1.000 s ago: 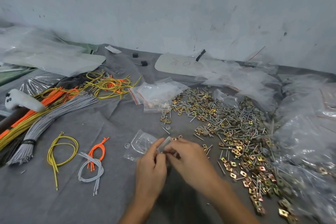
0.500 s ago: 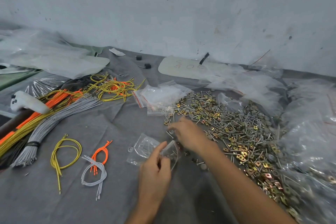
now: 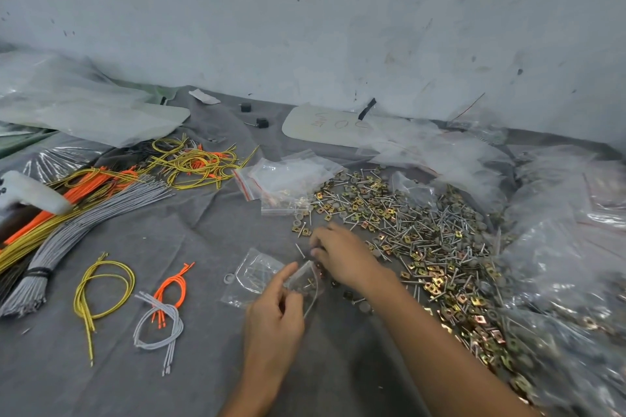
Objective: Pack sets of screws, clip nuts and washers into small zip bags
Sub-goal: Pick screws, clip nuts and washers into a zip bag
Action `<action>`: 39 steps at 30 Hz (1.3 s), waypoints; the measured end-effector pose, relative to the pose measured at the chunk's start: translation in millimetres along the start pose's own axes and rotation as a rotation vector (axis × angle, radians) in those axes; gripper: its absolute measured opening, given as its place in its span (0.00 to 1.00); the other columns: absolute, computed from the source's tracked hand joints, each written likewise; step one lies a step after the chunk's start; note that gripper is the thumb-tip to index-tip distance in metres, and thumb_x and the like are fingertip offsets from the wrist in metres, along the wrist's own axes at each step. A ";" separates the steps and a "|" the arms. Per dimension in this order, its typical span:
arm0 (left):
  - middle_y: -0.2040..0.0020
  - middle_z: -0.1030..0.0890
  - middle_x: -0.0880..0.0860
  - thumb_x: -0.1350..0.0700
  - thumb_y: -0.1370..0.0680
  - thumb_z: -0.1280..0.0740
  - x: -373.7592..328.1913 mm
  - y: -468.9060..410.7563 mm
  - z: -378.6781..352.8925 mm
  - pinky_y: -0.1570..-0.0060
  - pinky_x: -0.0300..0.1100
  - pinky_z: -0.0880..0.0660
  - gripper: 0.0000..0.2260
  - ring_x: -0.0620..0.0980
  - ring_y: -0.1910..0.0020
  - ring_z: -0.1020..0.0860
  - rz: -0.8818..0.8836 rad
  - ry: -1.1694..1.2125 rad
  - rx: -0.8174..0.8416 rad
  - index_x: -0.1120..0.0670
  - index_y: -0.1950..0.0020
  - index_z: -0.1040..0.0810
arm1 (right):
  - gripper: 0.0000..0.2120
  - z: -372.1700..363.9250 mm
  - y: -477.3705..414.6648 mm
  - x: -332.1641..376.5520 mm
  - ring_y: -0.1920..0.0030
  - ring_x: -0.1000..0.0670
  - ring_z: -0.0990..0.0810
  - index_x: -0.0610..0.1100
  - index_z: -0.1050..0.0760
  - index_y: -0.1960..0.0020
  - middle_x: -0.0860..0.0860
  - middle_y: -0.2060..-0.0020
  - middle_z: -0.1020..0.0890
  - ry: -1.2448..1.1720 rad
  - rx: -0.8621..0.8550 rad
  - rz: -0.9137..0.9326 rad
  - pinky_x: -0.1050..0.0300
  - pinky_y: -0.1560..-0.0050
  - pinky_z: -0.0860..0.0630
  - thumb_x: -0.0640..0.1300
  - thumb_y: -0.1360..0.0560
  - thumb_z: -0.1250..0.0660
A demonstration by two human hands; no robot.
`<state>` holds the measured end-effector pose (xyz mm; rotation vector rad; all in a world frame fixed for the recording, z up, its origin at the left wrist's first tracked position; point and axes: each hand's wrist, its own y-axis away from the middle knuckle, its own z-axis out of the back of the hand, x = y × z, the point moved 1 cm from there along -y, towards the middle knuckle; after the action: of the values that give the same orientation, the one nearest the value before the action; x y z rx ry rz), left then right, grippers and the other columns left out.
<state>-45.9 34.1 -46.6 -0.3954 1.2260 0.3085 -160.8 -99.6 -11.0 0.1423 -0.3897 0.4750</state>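
Zip bag open, some hardware inside | left grip pinches it | right grip beside pile: grasp unclear

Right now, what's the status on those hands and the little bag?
Left hand pinches small zip bag. Right hand at hardware pile, grip unclear. Another bag beside, nothing blocking.

Looks forward and down from head height through a wide-angle lens, across a grey cloth toward a scuffed pale wall at the far side. Sits close over the work, taking in the left hand and right hand low in the middle, with forearms entering from the bottom edge. Curves the cloth-to-wall line toward the frame's sides.
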 end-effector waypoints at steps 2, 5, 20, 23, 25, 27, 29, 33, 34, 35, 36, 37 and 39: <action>0.72 0.27 0.43 0.51 0.29 0.42 0.5 -0.6 0.2 0.66 0.44 0.30 0.23 0.42 0.71 0.29 0.008 0.002 -0.004 0.41 0.36 0.20 | 0.03 1.7 10.1 -3.2 0.46 0.48 0.25 0.47 0.26 0.48 0.51 0.48 0.26 -0.060 -0.056 -0.025 0.48 0.42 0.26 0.46 0.19 0.37; 0.71 0.25 0.42 0.49 0.29 0.43 2.3 -1.9 0.8 0.65 0.44 0.29 0.24 0.42 0.70 0.28 0.013 -0.017 -0.008 0.39 0.36 0.21 | 0.04 3.6 45.9 -1.7 0.51 0.53 0.23 0.47 0.25 0.47 0.53 0.51 0.22 -0.334 -0.212 -0.045 0.54 0.47 0.25 0.46 0.19 0.34; 0.52 0.15 0.56 0.52 0.27 0.42 1.6 -0.9 0.5 0.54 0.51 0.23 0.21 0.51 0.58 0.21 0.004 0.049 -0.013 0.48 0.37 0.19 | 0.08 -13.1 99.7 26.9 0.49 0.52 0.19 0.54 0.23 0.44 0.56 0.49 0.16 -0.326 -0.329 0.143 0.51 0.48 0.23 0.47 0.22 0.35; 0.60 0.16 0.54 0.52 0.28 0.43 0.5 -0.2 0.5 0.61 0.46 0.26 0.22 0.49 0.64 0.24 0.016 0.040 -0.012 0.47 0.38 0.19 | 0.07 2.4 87.4 -6.6 0.48 0.50 0.21 0.52 0.22 0.45 0.55 0.49 0.19 -0.192 -0.335 0.046 0.49 0.46 0.24 0.45 0.20 0.37; 0.66 0.19 0.50 0.51 0.28 0.43 0.3 0.4 0.4 0.64 0.46 0.28 0.22 0.49 0.67 0.24 0.030 0.044 -0.012 0.47 0.38 0.19 | 0.10 13.5 76.8 -33.0 0.45 0.48 0.23 0.51 0.21 0.42 0.53 0.45 0.21 -0.047 -0.328 -0.047 0.49 0.45 0.24 0.42 0.19 0.38; 0.68 0.20 0.48 0.51 0.28 0.43 1.0 0.3 0.0 0.65 0.46 0.28 0.22 0.49 0.68 0.25 0.029 0.043 -0.014 0.47 0.38 0.18 | 0.13 23.3 66.6 -54.4 0.41 0.46 0.25 0.50 0.22 0.39 0.52 0.41 0.23 0.071 -0.307 -0.112 0.49 0.44 0.24 0.40 0.20 0.38; 0.70 0.21 0.48 0.51 0.28 0.43 1.9 0.1 -0.3 0.67 0.45 0.29 0.21 0.48 0.71 0.26 0.027 0.045 -0.012 0.47 0.39 0.18 | 0.16 27.9 57.0 -67.7 0.36 0.45 0.29 0.51 0.24 0.34 0.52 0.36 0.25 0.179 -0.211 -0.125 0.48 0.40 0.26 0.40 0.19 0.39; 0.69 0.20 0.48 0.49 0.28 0.43 4.5 -0.4 -0.3 0.67 0.45 0.29 0.21 0.48 0.70 0.25 0.032 0.042 -0.002 0.43 0.39 0.19 | 0.15 28.3 47.4 -76.4 0.37 0.45 0.26 0.54 0.25 0.32 0.52 0.37 0.24 0.216 -0.120 -0.132 0.49 0.42 0.26 0.45 0.17 0.41; 0.68 0.19 0.49 0.49 0.28 0.43 5.0 -0.5 -0.5 0.66 0.47 0.27 0.21 0.49 0.69 0.24 0.038 0.045 0.001 0.42 0.39 0.19 | 0.14 27.6 46.2 -77.1 0.38 0.45 0.25 0.52 0.24 0.34 0.51 0.39 0.23 0.219 -0.138 -0.126 0.49 0.44 0.25 0.46 0.17 0.41; 0.67 0.19 0.50 0.48 0.28 0.43 5.5 -0.5 -0.6 0.64 0.49 0.26 0.21 0.51 0.68 0.23 0.043 0.047 0.003 0.42 0.39 0.19 | 0.13 26.3 45.2 -77.3 0.40 0.45 0.24 0.49 0.23 0.36 0.50 0.41 0.22 0.226 -0.148 -0.118 0.50 0.45 0.25 0.47 0.17 0.42; 0.67 0.18 0.50 0.47 0.28 0.43 5.7 -0.7 -0.8 0.63 0.50 0.24 0.21 0.52 0.67 0.22 0.046 0.046 0.005 0.41 0.39 0.19 | 0.12 24.8 44.6 -77.3 0.41 0.45 0.24 0.48 0.23 0.38 0.50 0.42 0.22 0.225 -0.154 -0.111 0.50 0.46 0.25 0.48 0.17 0.42; 0.67 0.18 0.51 0.48 0.28 0.43 6.0 -0.9 -1.0 0.63 0.51 0.24 0.21 0.53 0.66 0.22 0.046 0.042 0.005 0.41 0.39 0.19 | 0.12 23.1 44.4 -77.0 0.41 0.46 0.25 0.47 0.23 0.39 0.50 0.43 0.23 0.212 -0.160 -0.105 0.50 0.46 0.26 0.48 0.17 0.42; 0.68 0.20 0.51 0.49 0.27 0.43 6.3 -1.1 -1.2 0.65 0.49 0.26 0.21 0.51 0.69 0.24 0.039 0.030 0.000 0.42 0.38 0.19 | 0.13 19.9 44.5 -76.7 0.42 0.46 0.25 0.47 0.23 0.39 0.49 0.43 0.23 0.181 -0.177 -0.092 0.50 0.44 0.26 0.49 0.16 0.43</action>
<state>-44.5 32.6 -52.7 -0.3772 1.2640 0.3372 -251.1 -96.8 -21.3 -0.0541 -0.2451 0.3571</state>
